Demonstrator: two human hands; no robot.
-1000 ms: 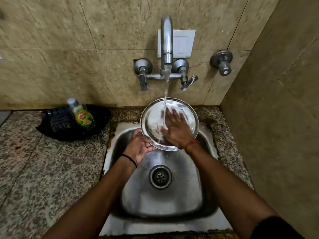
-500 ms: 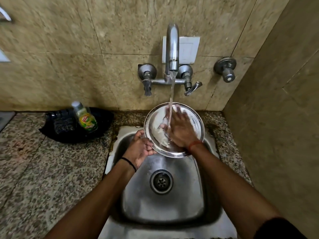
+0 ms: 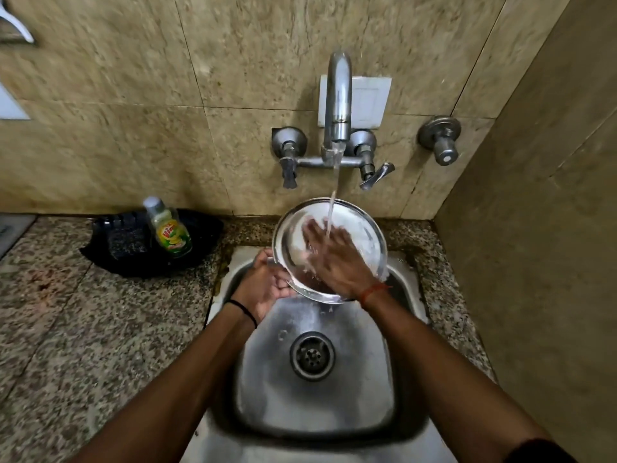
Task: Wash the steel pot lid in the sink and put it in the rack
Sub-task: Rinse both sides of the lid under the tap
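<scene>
The round steel pot lid (image 3: 362, 225) is held tilted over the back of the steel sink (image 3: 384, 389), under running water from the tap (image 3: 338, 105). My left hand (image 3: 263, 285) grips the lid's lower left rim from underneath. My right hand (image 3: 337, 255) lies flat on the lid's inner face, fingers spread, with the water stream hitting it. Foam and water cover part of the lid. No rack is in view.
A green dish soap bottle (image 3: 168, 228) stands on a black tray (image 3: 113, 255) on the granite counter (image 3: 66, 329) to the left. The drain (image 3: 312, 355) sits mid-sink. A wall valve (image 3: 440, 142) is right of the tap; a tiled side wall closes the right.
My right hand has slid a little across the lid's face while the water keeps running. The view has tilted so everything sits lower in frame. My left hand keeps its grip.
</scene>
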